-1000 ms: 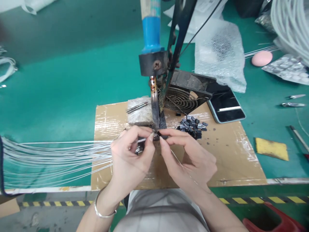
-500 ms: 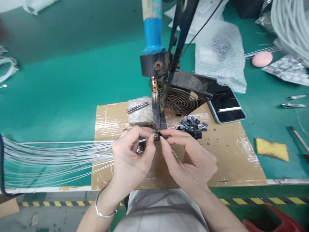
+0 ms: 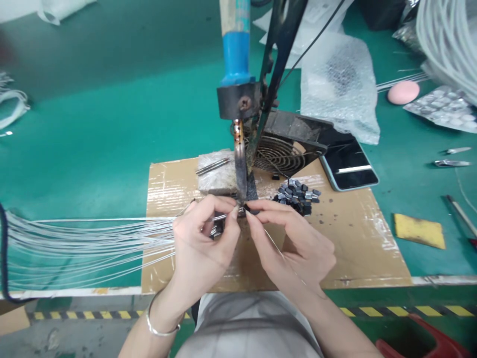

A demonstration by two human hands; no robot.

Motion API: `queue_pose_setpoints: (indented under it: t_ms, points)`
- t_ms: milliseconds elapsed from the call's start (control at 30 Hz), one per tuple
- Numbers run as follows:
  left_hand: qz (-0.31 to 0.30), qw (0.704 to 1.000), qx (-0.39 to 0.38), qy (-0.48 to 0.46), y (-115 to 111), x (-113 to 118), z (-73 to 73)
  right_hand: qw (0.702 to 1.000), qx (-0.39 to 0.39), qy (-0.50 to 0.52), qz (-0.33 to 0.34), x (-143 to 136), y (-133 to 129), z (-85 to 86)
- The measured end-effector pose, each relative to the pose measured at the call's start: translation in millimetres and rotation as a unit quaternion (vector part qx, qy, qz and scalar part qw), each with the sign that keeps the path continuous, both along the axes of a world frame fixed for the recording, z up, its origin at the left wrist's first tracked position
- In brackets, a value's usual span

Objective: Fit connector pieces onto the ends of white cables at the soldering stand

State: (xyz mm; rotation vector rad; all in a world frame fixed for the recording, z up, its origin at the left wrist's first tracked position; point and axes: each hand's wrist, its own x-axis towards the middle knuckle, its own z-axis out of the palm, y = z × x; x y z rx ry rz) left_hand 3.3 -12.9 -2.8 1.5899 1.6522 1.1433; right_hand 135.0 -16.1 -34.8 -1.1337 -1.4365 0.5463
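Observation:
Thumb and forefinger of my left hand (image 3: 206, 238) are pinched just below the tip of a soldering iron (image 3: 240, 169), holding the end of a thin white cable. A bundle of such cables (image 3: 112, 237) runs left from behind this hand. My right hand (image 3: 294, 243) pinches too, close to the tip, on a small black part (image 3: 247, 208) mostly covered by the fingers. Thin solder wire (image 3: 274, 242) passes from its fingers across the palm. Several small black parts (image 3: 298, 196) lie piled on the cardboard (image 3: 365, 238) beyond my right hand.
A blue-handled iron hangs from a black metal stand (image 3: 279, 59). Behind the work are a fan (image 3: 285, 151), a phone (image 3: 352, 164) and a pad (image 3: 216, 174) with metal tips. At the right lie a yellow sponge (image 3: 419, 230), a pink oval object (image 3: 403, 93) and bubble wrap (image 3: 335, 79).

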Motion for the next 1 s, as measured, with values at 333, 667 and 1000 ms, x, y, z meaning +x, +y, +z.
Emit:
queue_pose_setpoints:
  t_ms: [333, 667, 1000]
  points:
    - [0.000, 1.000, -0.012, -0.001, 1, 1, 0.4, 0.999, -0.021, 0.027, -0.001, -2, -1, -1.6]
    - [-0.008, 0.999, -0.033, -0.009, 1, -2, -3.3, 0.991, -0.110, 0.069, 0.028, 1, -6, -0.4]
    - [0.001, 0.984, 0.086, 0.156, -19, -23, -8.0, 0.979, -0.190, 0.063, -0.028, 29, -14, -10.6]
